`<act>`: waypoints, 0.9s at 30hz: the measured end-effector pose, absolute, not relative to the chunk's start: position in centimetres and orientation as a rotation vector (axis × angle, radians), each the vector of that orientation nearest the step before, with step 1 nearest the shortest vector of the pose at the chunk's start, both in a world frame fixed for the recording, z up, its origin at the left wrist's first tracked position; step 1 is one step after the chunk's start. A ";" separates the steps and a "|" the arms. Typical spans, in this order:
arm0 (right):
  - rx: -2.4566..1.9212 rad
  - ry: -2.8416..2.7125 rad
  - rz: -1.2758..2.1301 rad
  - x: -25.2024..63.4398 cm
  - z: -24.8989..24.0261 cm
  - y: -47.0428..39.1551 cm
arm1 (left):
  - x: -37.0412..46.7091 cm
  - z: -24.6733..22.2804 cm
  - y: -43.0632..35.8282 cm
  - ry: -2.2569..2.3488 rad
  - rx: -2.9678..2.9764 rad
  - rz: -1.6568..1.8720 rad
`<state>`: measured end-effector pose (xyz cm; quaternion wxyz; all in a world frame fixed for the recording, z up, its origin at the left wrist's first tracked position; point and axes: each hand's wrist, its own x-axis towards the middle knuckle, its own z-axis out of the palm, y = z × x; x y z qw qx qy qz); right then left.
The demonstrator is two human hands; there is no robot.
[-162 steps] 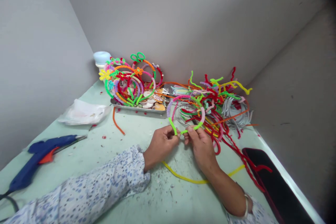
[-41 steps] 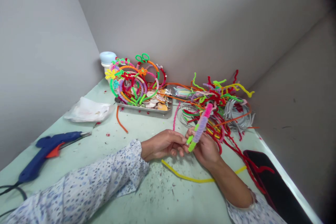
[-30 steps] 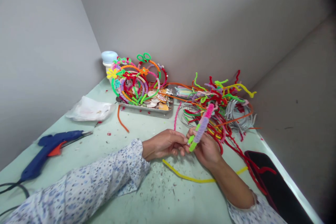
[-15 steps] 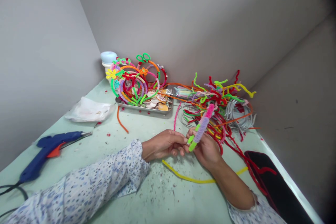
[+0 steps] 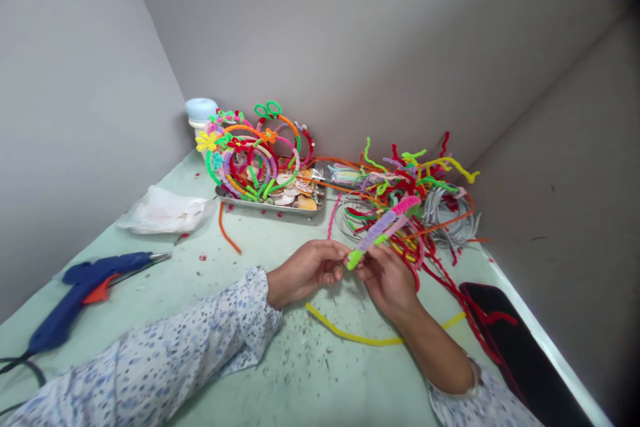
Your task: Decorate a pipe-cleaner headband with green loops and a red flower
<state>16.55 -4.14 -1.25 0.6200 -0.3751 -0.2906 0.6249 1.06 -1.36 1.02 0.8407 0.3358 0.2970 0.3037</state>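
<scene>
A headband (image 5: 376,231) wrapped in fuzzy pipe cleaner, with green, lavender and pink sections, is held up over the middle of the table. My right hand (image 5: 391,281) grips it near its green ends, with the pink curve tilted up and to the right. At the near green tip, my left hand (image 5: 309,270) is closed in a pinch, its thumb and forefinger touching the band; the exact contact is partly hidden. Below both hands lies a yellow pipe cleaner (image 5: 350,335), passing under my right forearm.
A metal tray (image 5: 270,208) holds shells and several finished headbands (image 5: 250,153). Right of it is a tangle of pipe cleaners (image 5: 410,173) and a bundle of grey bands (image 5: 445,217). A blue glue gun (image 5: 85,293), plastic bag (image 5: 167,210) and dark phone (image 5: 525,353) flank my arms.
The headband has tipped from steep to a lower slant, its pink end swinging right and its green ends shifting up and left. Both hands stay close together around it.
</scene>
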 end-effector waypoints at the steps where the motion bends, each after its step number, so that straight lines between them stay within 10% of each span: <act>1: -0.868 -0.670 1.417 16.6 -1.3 -4.2 | 1.1 1.1 -1.4 0.640 0.731 0.700; 27: -1.009 -0.831 1.263 16.4 -1.7 -3.8 | 1.2 1.2 -1.8 0.797 1.190 0.836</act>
